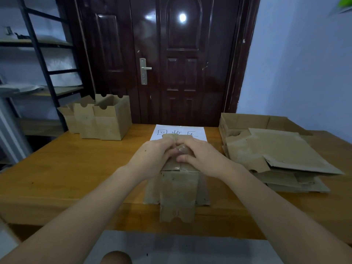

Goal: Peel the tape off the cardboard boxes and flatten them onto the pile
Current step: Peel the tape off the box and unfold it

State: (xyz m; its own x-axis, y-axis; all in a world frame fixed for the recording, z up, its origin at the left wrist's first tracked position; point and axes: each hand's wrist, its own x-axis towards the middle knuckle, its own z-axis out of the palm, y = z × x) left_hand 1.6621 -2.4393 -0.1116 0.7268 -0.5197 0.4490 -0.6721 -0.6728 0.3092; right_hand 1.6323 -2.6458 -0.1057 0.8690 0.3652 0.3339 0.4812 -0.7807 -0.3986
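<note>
Work piece: cardboard box (178, 189) set at table centre, close to the near edge, one flap hanging over that edge – placed within easy reach of both hands
Tape: clear strip (182, 149) bunched up between the two hands above the box top, evidently partly lifted; how much remains stuck cannot be told
Left hand (152, 155): fingers curled onto the box top beside the tape, apparently steadying the box against the pull; whether also pinching tape – cannot tell
Right hand (200, 159): fingers curled round the bunched tape, thumb beneath, gripping to peel
Flattened pile (276, 155): stacked at the right side of the wooden table (76, 168), well apart from the work piece, ready to receive the next flat box
Waiting boxes (101, 119): upright and open-topped at the far left corner, kept clear of the work area
Paper sign (179, 132): handwritten sheet lying flat just behind the box, partly covered by it
Step judged: tape removal under way, flattening not yet begun
</note>
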